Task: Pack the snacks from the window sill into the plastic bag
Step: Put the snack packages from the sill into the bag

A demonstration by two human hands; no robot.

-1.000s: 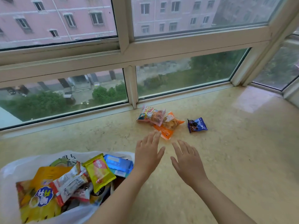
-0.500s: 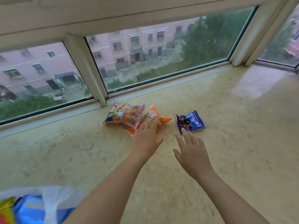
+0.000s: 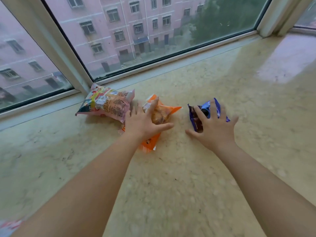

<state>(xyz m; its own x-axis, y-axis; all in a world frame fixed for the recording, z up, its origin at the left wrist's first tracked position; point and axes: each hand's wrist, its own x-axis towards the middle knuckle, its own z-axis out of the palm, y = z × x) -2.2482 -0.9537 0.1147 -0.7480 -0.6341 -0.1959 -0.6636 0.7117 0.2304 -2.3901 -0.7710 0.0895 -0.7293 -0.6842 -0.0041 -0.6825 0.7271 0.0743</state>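
Note:
Three snack packets lie on the beige stone window sill near the glass. My left hand is spread with straight fingers over the orange packet, touching it. A pink packet lies just left of that hand, against the window frame. My right hand is spread flat over the blue packet, fingers straight, covering most of it. Only a blurred scrap of the plastic bag's contents shows at the bottom left corner.
The window frame post and glass run along the far side of the sill. A corner frame closes the sill at the far right. Bare sill stretches to the right of the blue packet and toward me.
Both hands have reached forward from above the sill onto the packets: left onto the orange one, right onto the blue one. The view has tilted away from the bag.

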